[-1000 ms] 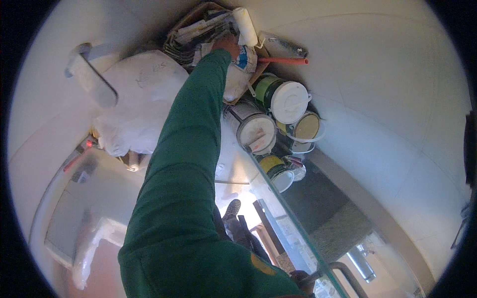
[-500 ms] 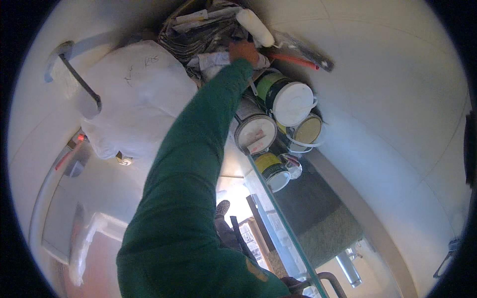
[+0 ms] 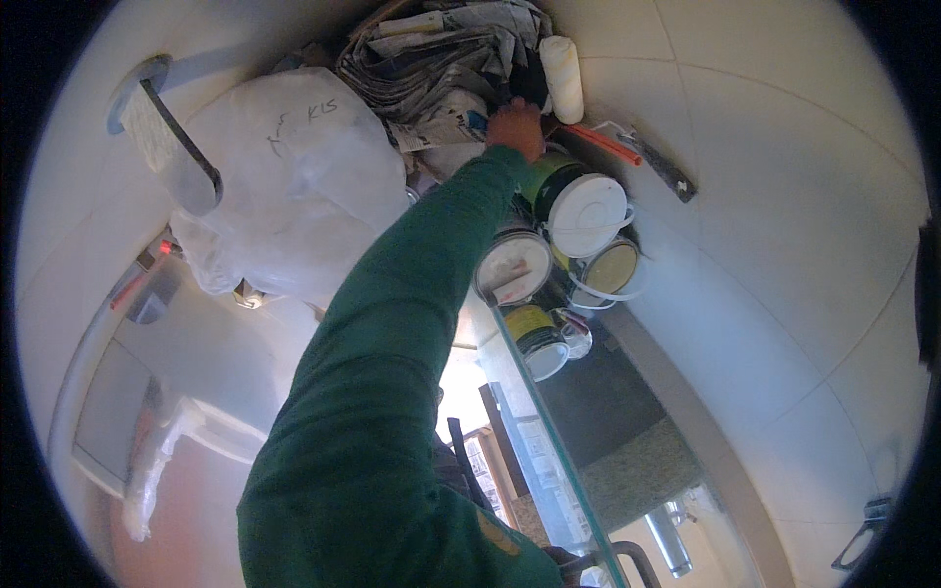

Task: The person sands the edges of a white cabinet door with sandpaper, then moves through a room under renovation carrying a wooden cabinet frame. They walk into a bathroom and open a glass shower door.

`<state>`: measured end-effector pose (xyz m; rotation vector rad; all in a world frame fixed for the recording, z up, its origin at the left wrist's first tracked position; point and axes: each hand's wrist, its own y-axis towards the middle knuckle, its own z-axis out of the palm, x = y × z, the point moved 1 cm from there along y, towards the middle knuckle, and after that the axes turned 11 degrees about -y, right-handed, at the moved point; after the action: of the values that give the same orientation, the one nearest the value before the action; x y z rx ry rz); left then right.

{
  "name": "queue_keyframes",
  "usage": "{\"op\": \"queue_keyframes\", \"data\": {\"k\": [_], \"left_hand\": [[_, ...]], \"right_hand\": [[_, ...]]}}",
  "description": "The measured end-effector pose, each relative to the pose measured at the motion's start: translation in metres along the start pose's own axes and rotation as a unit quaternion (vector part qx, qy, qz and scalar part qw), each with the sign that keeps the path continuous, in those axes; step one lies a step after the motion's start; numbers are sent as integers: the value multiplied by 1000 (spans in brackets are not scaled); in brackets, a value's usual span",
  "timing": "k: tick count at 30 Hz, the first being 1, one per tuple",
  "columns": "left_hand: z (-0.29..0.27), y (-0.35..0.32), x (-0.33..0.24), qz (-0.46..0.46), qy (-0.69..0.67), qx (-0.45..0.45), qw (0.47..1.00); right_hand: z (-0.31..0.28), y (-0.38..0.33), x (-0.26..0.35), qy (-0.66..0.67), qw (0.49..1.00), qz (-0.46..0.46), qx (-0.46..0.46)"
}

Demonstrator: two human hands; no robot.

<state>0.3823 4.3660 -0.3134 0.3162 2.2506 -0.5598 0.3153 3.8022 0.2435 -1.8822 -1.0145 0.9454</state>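
My left hand (image 3: 516,129) reaches in at the top, its green-sleeved arm (image 3: 392,284) crossing the view from the lower edge. The fingers look curled closed beside a pile of folded newspapers (image 3: 441,59); what they grip is hidden. Close to the hand, a white paint roller (image 3: 562,80) leans by the wall, and an orange rod (image 3: 606,145) lies alongside a dark-handled tool (image 3: 671,180). Just below the hand stands a green-and-black bucket with a white lid (image 3: 588,216). My right hand is out of view.
A big white plastic sack (image 3: 294,186) bulges at left, near a wall-mounted paper roll holder (image 3: 176,137). More paint tins (image 3: 514,267), (image 3: 608,269) and a yellow-labelled pot (image 3: 529,328) cluster below the bucket. A glass panel edge (image 3: 549,421) runs down to a curved handle (image 3: 637,559).
The view has shifted slightly. My left hand has moved a little right and down, away from the white paper it was over. The roller now stands more upright.
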Motion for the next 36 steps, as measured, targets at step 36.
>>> {"op": "queue_keyframes", "data": {"k": [36], "left_hand": [[-321,10,37,2,-175,-66,982]], "right_hand": [[21,-16,-5,-309,925,-210,-72]]}}
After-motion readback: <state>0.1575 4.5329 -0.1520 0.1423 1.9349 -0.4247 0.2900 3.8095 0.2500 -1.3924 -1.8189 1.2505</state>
